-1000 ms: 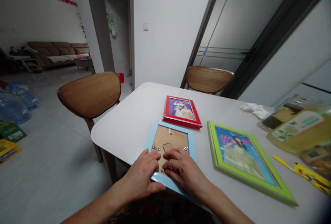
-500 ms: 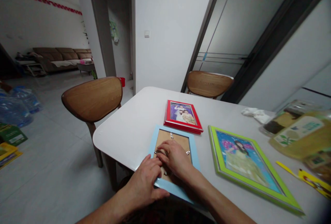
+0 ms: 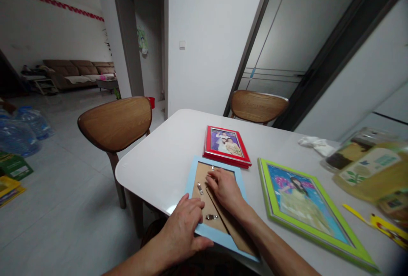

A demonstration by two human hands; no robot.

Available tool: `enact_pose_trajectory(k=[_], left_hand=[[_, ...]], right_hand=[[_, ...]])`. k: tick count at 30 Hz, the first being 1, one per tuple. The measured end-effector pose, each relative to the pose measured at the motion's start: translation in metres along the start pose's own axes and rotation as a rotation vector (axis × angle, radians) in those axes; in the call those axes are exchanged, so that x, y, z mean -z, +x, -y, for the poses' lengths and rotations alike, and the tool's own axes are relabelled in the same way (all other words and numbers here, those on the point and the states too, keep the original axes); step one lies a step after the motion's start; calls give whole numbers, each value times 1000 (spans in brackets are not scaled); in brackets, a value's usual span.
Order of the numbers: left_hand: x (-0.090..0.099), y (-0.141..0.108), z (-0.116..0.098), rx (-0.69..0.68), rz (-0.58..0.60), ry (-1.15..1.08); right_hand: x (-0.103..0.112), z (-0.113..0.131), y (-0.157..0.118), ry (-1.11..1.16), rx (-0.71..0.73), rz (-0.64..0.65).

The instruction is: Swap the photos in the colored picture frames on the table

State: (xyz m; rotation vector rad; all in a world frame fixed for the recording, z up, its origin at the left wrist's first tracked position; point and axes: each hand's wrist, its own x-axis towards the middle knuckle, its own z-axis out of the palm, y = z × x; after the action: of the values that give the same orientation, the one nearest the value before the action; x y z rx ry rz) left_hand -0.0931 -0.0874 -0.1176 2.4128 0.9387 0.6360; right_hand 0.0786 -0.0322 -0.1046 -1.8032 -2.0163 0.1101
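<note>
A light blue picture frame (image 3: pixel 193 174) lies face down at the near table edge, its brown backing board (image 3: pixel 206 204) showing metal clips and a folded stand strip (image 3: pixel 234 225). My left hand (image 3: pixel 183 225) rests on the frame's near left corner, fingers apart, thumb along the near edge. Above the backing's upper part, my right hand (image 3: pixel 225 189) has its fingers bent together at the top of the stand strip; whether they grip it is hidden. Just behind lies a red frame (image 3: pixel 208 140) with a group photo. A green frame (image 3: pixel 264 187) with a portrait lies to the right.
On the white table (image 3: pixel 159 157), the right side holds a crumpled tissue (image 3: pixel 315 143), a large bottle of yellow liquid (image 3: pixel 366 172), a clear container (image 3: pixel 342 155) and a yellow item (image 3: pixel 387 229). Wooden chairs (image 3: pixel 119 121) stand at the left and far sides.
My right hand has moved slightly right and up, away from the left clip. The left clip now points inward, and the stand strip and lower clip show. My left hand stays at the corner.
</note>
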Motion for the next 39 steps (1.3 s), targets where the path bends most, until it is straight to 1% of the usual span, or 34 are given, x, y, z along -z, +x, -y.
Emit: enact_pose_trajectory(k=[3, 6, 11, 15, 17, 19, 22, 24, 25, 28, 31, 34, 36, 37, 39], left_hand=[[-2, 2, 1, -13, 1, -4], [-3, 6, 0, -21, 9, -15], [-5, 9, 1, -50, 21, -28], [-7, 9, 2, -48, 4, -22], [-8, 9, 3, -51, 2, -20], [-7, 9, 2, -49, 7, -21], [-5, 10, 0, -41, 21, -31], [-4, 10, -2, -30, 25, -44], [-4, 10, -3, -19, 20, -52], [-2, 9, -6, 21, -11, -104], [0, 10, -8, 72, -90, -215], [4, 18, -7, 187, -234, -362], [5, 28, -4, 258, -315, -546], [6, 33, -4, 285, -329, -675], [9, 43, -2, 321, -316, -944]], right_hand=[[1, -19, 8, -99, -78, -37], [-1, -28, 13, -126, -113, -36], [-5, -27, 15, -132, -146, -41], [1, -25, 12, -109, -125, -38], [9, -23, 5, -69, -114, -48], [19, -20, -7, -17, -112, -42], [31, -15, -32, 20, -142, 63], [34, -10, -47, 20, -158, 130], [34, -8, -52, 21, -159, 143], [33, -4, -57, 53, -152, 120], [36, -4, -51, 60, -143, 102], [47, -2, -44, 27, -126, 78], [57, 5, -41, 12, -131, 31], [62, 10, -40, 13, -128, 4], [70, 19, -39, 51, -95, -40]])
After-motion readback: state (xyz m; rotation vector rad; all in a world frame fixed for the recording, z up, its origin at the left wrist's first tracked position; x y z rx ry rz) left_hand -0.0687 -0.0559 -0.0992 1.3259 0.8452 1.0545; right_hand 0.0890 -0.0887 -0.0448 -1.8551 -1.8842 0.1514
